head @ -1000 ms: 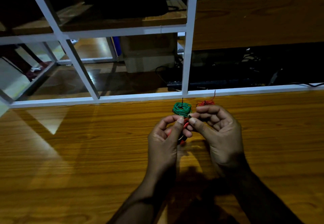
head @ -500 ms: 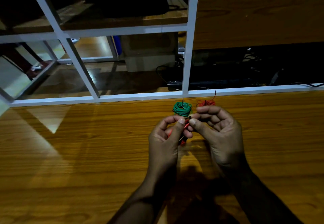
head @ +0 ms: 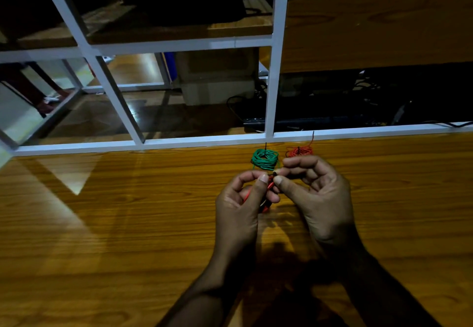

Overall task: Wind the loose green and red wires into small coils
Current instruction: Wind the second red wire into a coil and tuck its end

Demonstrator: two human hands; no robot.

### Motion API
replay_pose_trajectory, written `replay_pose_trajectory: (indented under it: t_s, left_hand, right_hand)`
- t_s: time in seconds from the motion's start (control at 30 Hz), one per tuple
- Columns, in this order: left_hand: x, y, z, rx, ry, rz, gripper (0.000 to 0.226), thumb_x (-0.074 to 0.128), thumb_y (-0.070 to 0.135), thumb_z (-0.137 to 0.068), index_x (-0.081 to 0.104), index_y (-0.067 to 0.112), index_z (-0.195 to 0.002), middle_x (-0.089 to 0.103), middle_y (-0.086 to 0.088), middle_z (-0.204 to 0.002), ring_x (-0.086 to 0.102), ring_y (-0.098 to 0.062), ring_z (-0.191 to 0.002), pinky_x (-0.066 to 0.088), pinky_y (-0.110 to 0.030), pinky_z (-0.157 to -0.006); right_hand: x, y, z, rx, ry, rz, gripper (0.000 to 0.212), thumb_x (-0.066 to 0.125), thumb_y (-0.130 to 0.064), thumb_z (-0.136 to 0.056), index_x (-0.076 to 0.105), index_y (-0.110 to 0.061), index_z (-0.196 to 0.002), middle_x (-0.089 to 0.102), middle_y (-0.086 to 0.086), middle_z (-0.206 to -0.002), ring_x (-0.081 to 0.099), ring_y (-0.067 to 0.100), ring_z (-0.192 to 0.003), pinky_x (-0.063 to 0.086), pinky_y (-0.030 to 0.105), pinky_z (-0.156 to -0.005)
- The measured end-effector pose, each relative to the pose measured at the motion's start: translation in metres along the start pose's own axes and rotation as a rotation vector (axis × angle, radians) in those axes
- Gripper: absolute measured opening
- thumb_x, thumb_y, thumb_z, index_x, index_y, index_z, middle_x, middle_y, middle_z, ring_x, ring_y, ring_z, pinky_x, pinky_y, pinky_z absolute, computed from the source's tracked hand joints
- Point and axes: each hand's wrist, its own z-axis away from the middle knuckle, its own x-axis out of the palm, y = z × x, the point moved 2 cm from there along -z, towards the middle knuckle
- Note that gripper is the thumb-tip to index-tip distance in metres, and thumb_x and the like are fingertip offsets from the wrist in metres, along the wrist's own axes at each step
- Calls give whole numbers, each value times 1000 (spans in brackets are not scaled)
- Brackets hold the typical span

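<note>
On the tabletop, near its far edge: two coils side by side, apart, left coil and right coil. Just before them, above the tabletop, left hand and right hand, thumbs meeting over a third wire. Behind the tabletop, a frame; beyond it, a box and cables.
</note>
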Motion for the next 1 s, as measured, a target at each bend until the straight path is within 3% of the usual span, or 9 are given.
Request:
replay_pose_trajectory:
  t_s: [0.23,0.4,0.63,0.87,1.0]
  left_hand:
    - [0,0,1,-2,9,-8,12,65,18,-89,67,9,-96,68,-9,-66,65,-13,-63,54,-22,-61]
    - [1,3,2,0,3,23,17,65,18,-87,67,6,-99,68,-11,-69,65,-16,-66,54,-22,-62]
    - [1,4,2,-10,-1,37,13,65,15,-90,67,6,-100,67,-11,-69,65,-15,-64,54,-21,-56]
    - [1,2,1,1,2,37,10,63,10,-93,66,4,-100,68,-12,-69,65,-15,-64,55,-22,-62]
    - [1,3,1,6,-1,33,9,63,11,-93,66,6,-99,68,-11,-68,65,-13,-63,54,-21,-58]
  right_hand:
    - [0,0,1,11,1,-6,28,74,8,-79,65,-7,-101,74,5,-87,73,11,-81,57,19,-70]
    - [0,2,0,53,19,-73,30,76,-6,-74,67,-9,-102,75,5,-89,72,21,-89,58,27,-79]
    - [2,1,0,43,29,-93,32,76,-10,-70,66,-9,-101,75,5,-88,72,20,-87,58,25,-77]
    - [1,2,0,38,33,-82,32,78,-13,-69,67,-12,-100,75,7,-89,72,24,-89,59,30,-80]
    - [1,1,0,35,22,-74,30,77,-7,-72,66,-10,-100,75,8,-89,72,22,-89,58,27,-78]
